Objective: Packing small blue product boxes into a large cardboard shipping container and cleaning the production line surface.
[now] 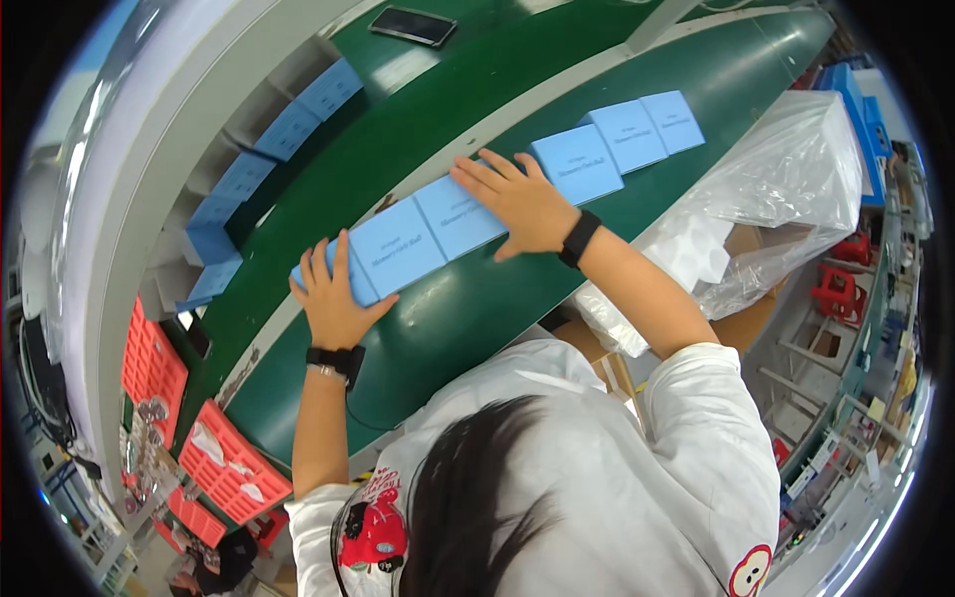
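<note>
Both of the person's hands rest on a slanting row of light-blue boxes on the green counter (408,343). The left hand (334,303) lies at the row's left end, its fingers spread apart over the end box (364,286) and its thumb out along the near edge. Just beside it, touching, is a second box (400,246) with dark print on top, and against that a third box (460,221), partly hidden by the right hand (530,207). That hand is also spread, fingers apart across the tops and thumb out toward the near side. Past it, three more boxes (627,136) continue the line up to the right, set slightly out of step. Each wrist wears a black band (579,239). Across the counter stands another row of blue boxes (267,149) with pale flaps raised, and a dark phone (413,27) lies beyond. Clear plastic wrapping (786,174) bulges at the right; red crates (237,460) sit at the lower left.
</note>
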### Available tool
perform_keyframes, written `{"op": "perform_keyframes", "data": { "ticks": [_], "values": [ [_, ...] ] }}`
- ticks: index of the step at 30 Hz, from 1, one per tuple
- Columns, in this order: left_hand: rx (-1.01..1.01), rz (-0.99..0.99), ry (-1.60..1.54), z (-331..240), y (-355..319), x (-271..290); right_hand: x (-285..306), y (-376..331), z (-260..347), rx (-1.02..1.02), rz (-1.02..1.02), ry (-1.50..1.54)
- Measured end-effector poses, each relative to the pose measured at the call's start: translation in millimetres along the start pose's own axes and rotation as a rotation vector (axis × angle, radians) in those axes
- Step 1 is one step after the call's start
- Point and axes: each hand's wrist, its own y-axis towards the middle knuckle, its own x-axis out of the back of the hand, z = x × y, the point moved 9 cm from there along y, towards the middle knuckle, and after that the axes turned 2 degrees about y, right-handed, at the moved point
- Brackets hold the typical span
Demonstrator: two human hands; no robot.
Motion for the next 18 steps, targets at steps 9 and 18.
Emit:
{"op": "perform_keyframes", "data": {
  "ticks": [9, 18],
  "values": [
    [-0.150, -0.027, -0.130, -112.7, 28.7, 9.5, 119.6, -180.1, -220.1, -0.631, -0.083, -0.403],
    [-0.334, 0.205, -0.011, -273.1, 131.1, -62.8, 71.0, -116.1, -257.2, -0.396, 0.173, -0.350]
  ]
}}
